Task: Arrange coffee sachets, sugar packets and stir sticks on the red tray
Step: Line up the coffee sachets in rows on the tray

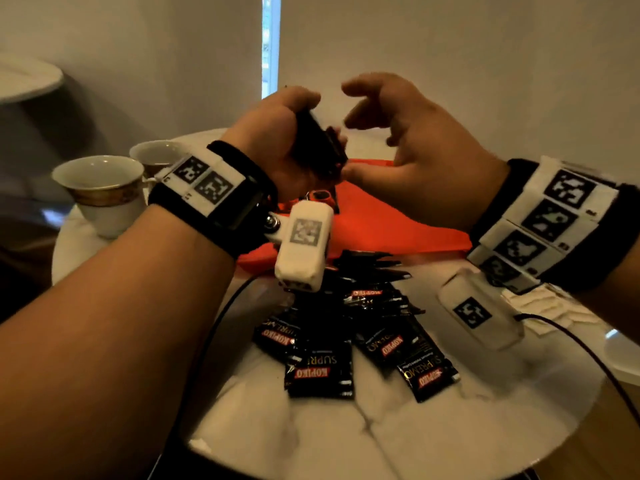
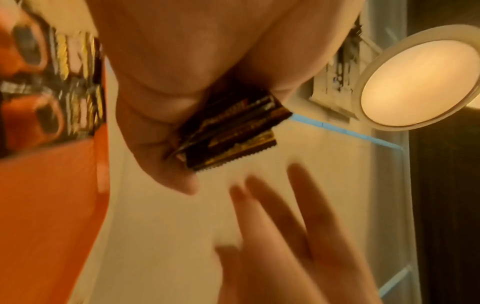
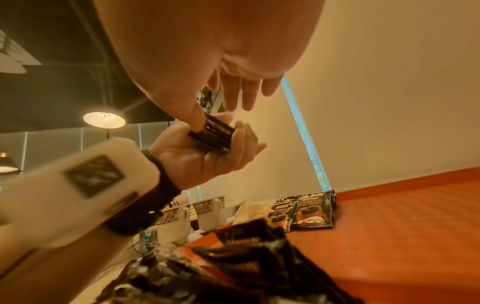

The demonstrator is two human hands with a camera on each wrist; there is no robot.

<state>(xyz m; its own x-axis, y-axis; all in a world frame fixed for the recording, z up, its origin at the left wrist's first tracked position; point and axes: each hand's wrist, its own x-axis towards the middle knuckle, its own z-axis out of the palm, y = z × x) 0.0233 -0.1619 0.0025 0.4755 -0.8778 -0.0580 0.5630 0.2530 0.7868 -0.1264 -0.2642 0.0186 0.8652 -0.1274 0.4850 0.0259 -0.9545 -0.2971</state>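
My left hand (image 1: 294, 147) is raised above the red tray (image 1: 381, 223) and grips a stack of black coffee sachets (image 1: 317, 143) on edge. The left wrist view shows the same stack (image 2: 231, 131) poking out of the fist, its serrated ends free. My right hand (image 1: 388, 129) hovers just right of the stack with its fingers loosely spread. Its thumb (image 3: 193, 115) touches the stack's end (image 3: 213, 133). A few sachets (image 3: 303, 211) lie flat on the tray (image 3: 389, 226). A loose pile of sachets (image 1: 346, 337) covers the table in front of the tray.
Two gold-trimmed cups (image 1: 100, 188) stand at the table's left edge. White packets (image 1: 540, 306) lie at the right, under my right wrist. A black cable (image 1: 571, 341) crosses the marble table (image 1: 415, 445) on the right.
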